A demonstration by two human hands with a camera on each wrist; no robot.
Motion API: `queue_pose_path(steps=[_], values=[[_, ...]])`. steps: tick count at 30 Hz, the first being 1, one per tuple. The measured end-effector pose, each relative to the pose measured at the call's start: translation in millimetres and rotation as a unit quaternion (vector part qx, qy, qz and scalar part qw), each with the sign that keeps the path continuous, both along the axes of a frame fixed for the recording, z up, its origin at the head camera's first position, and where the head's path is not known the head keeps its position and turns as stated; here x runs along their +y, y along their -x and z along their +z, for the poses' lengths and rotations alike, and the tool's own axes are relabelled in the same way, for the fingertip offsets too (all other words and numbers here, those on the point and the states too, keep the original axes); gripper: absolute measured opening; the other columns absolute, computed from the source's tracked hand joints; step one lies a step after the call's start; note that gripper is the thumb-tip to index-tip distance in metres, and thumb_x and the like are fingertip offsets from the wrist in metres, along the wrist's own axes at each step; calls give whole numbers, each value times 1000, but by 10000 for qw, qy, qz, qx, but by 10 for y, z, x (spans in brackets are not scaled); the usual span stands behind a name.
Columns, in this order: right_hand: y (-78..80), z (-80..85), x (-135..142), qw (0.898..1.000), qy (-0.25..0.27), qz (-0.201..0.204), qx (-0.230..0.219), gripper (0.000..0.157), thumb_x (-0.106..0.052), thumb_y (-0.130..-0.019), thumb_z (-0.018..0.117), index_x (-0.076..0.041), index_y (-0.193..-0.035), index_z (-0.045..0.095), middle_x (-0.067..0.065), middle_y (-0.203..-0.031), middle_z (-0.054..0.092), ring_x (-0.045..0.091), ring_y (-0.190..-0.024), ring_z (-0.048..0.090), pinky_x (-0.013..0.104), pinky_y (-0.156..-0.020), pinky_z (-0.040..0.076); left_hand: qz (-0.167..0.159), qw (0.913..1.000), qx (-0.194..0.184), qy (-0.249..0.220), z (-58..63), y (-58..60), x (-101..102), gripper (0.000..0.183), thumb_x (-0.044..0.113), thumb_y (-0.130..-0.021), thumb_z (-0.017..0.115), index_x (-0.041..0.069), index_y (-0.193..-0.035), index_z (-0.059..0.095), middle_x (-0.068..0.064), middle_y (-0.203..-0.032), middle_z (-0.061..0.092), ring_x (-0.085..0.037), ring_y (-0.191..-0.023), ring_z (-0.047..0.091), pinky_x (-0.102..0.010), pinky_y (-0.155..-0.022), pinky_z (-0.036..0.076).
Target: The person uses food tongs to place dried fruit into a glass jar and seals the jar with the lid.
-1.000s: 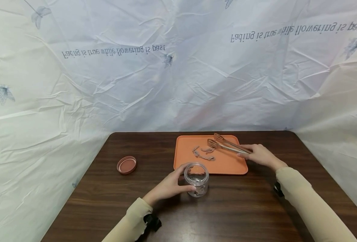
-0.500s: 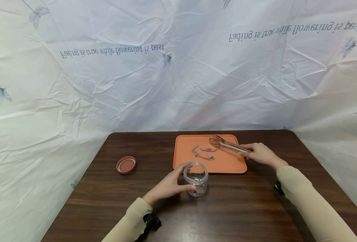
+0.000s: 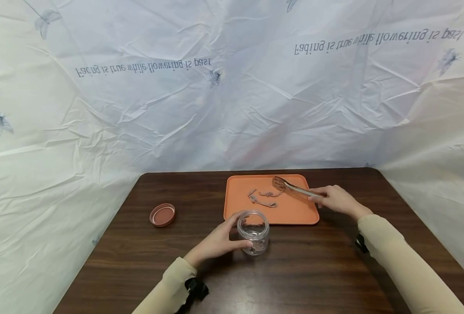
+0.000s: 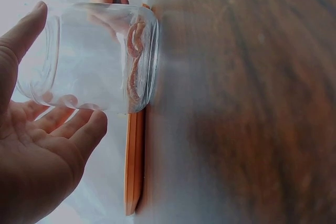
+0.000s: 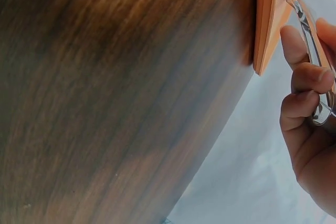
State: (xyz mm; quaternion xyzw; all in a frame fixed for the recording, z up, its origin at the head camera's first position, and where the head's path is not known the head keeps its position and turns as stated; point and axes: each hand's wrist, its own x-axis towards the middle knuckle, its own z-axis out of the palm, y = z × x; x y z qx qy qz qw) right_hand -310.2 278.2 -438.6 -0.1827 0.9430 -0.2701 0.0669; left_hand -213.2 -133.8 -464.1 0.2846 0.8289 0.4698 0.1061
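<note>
My left hand (image 3: 217, 245) holds a clear, lidless jar (image 3: 258, 237) upright on the table, thumb on one side and fingers on the other. Several brownish strips (image 4: 134, 69) lie at the jar's bottom in the left wrist view. With my right hand (image 3: 338, 200) I grip metal tongs (image 3: 300, 189) whose arms are squeezed together. The tongs' slotted tips are over the orange tray (image 3: 300, 214), at the right end of a strip (image 3: 269, 194); whether they pinch it is too small to tell. More thin greyish-brown strips (image 3: 264, 203) lie nearby on the tray.
A reddish-brown round lid (image 3: 163, 215) lies on the left of the dark wooden table (image 3: 200, 192). The tray stands right behind the jar, near the table's far edge. A pale printed sheet (image 3: 232, 113) hangs around the back and sides.
My right hand has squeezed the tongs' arms together; their tips, apart a second ago, have come together at a strip's end. My left hand and the jar have stayed in place.
</note>
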Motion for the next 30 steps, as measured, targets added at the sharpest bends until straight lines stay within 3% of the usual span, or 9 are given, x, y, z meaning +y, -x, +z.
queue_pose_path(steps=[9,21,24,30], values=[[-22,0,-2,9999,-109,27,128,60,-41,-102,60,-1,-145,53,3,-74,67,13,-45,32,29,-43,33,32,10000,1,-15,17,-46,25,88,42,-89,78,29,-159,27,4,-156,38,-21,-134,52,-40,-107,47],[-47,93,96,9995,-21,110,293,59,-40,-103,59,0,-146,51,4,-73,66,13,-45,29,29,-44,30,73,10000,1,2,10,-105,75,87,44,-89,78,35,-158,27,4,-156,38,-20,-133,52,-38,-106,48],[-59,128,123,9993,5,46,363,59,-41,-103,58,-3,-147,52,5,-74,67,12,-46,30,28,-45,31,117,9999,-13,3,19,-132,90,85,44,-89,77,42,-156,25,5,-156,38,-21,-133,52,-39,-105,48],[-147,209,156,9988,63,-43,474,61,-47,-102,58,-7,-148,52,5,-76,69,14,-49,36,29,-46,34,193,9998,-81,-2,19,-215,127,86,44,-89,78,41,-157,25,4,-157,38,-21,-133,52,-38,-106,47]])
